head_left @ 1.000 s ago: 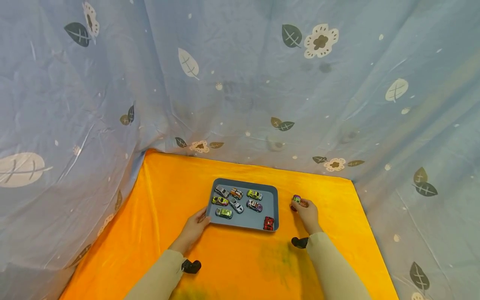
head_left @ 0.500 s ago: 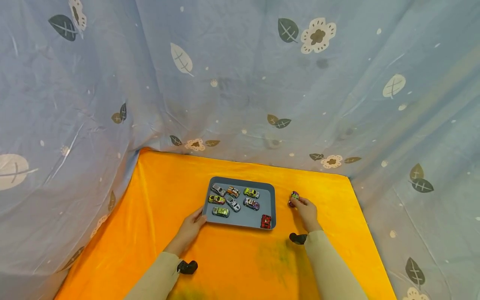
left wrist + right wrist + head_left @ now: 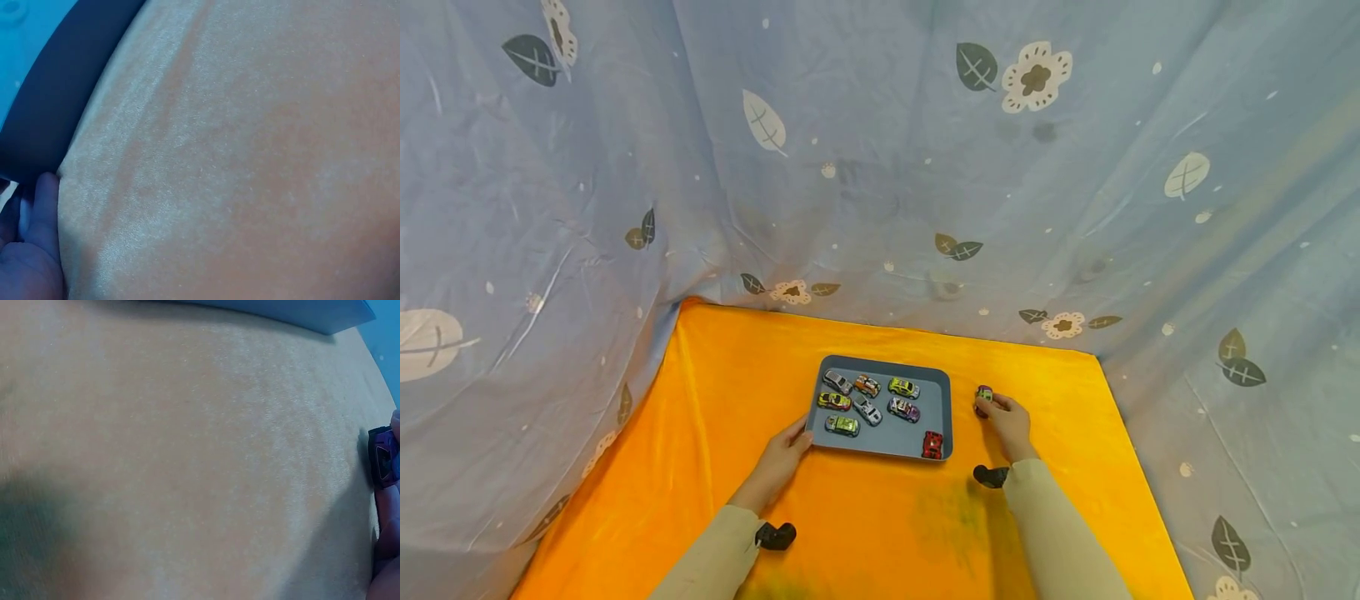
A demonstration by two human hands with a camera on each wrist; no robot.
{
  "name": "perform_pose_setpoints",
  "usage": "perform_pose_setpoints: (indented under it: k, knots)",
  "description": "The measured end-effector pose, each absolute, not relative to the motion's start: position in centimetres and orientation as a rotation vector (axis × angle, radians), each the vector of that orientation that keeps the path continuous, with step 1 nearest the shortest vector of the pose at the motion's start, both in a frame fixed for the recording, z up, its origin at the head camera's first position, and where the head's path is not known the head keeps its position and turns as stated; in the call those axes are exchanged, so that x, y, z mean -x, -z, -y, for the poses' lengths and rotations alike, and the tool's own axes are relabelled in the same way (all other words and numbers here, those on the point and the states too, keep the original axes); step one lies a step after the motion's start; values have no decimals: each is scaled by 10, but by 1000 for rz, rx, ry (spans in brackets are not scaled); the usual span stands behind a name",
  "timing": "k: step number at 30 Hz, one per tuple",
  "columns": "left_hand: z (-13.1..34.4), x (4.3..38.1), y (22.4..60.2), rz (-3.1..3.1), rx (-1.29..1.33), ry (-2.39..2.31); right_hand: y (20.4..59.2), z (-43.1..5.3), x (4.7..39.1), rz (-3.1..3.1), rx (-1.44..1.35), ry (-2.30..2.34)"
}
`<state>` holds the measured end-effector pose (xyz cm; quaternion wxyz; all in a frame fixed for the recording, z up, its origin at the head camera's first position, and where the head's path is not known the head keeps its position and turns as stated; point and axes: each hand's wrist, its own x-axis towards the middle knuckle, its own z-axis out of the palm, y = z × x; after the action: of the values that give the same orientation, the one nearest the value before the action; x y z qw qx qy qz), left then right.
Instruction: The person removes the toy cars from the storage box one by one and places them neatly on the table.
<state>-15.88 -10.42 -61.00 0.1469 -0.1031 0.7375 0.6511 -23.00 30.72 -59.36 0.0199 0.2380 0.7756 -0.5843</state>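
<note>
The right hand point(image 3: 1013, 423) pinches a little purple and green toy car point(image 3: 983, 394), near the right side of the blue-grey tray point(image 3: 933, 398). In the head view, the car is a tiny bit nearer the tray than a second ago; I think that means this one car is what's being worked with. The left hand point(image 3: 778, 462) holds the tray's near left corner. Seven cars point(image 3: 903, 409) sit bunched up inside, and a red car point(image 3: 932, 445) is in the near right corner. There's open room above the red one, and lots of yellow cloth point(image 3: 880, 533) in front. In the left wrist view, a finger point(image 3: 45, 212) touches the tray's outside. In the right wrist view, the held car is cut off; I can't tell if it touches the cloth.
</note>
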Motion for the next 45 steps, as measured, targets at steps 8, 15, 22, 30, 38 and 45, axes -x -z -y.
perform_pose_setpoints:
  k: [8,15,22,30,38,45]
  knots:
    - [105,158,609,-2124,275,-1891,597,-307,229,-2449,-683,1740]
    - [104,157,607,-2121,289,-1889,600,-308,228,-2535,-639,1667]
    - [102,157,606,-2129,280,-1870,593,-315,226,-2571,-594,1620]
    - [104,155,605,-2165,286,-1850,566,-301,222,-2542,-383,1682]
    - [105,157,609,-2151,279,-1865,553,-265,214,-2561,-111,1594]
    - [105,158,609,-2144,276,-1863,557,-249,206,-2614,46,1414]
